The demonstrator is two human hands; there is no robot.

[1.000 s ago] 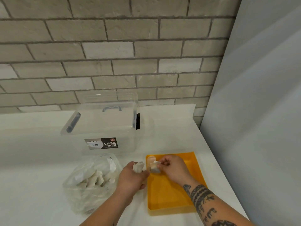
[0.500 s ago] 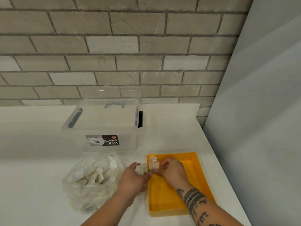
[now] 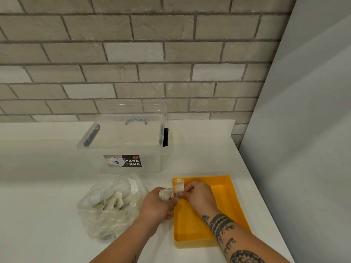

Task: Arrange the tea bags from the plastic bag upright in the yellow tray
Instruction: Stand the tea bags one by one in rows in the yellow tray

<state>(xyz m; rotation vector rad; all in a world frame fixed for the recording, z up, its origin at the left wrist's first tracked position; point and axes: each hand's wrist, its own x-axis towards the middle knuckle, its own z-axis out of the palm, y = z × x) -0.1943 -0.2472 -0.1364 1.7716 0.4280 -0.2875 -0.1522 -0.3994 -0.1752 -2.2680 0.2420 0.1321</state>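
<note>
A yellow tray [image 3: 224, 209] lies on the white counter at the lower right. In its far left corner stand tea bags [image 3: 179, 185], upright against the wall. My right hand [image 3: 198, 195] reaches into that corner and pinches the lower part of a standing tea bag. My left hand [image 3: 158, 205] hovers just left of the tray's edge and grips another pale tea bag [image 3: 166, 193]. A clear plastic bag [image 3: 110, 204] holding several more tea bags lies to the left of my left hand.
A clear plastic storage box [image 3: 125, 141] with a dark label stands behind the bag, near the brick wall. A grey panel [image 3: 303, 149] rises along the counter's right edge, close to the tray.
The view has tilted slightly. Both hands stay at the tray's far left corner; the left hand with its tea bag has edged closer to the tray wall.
</note>
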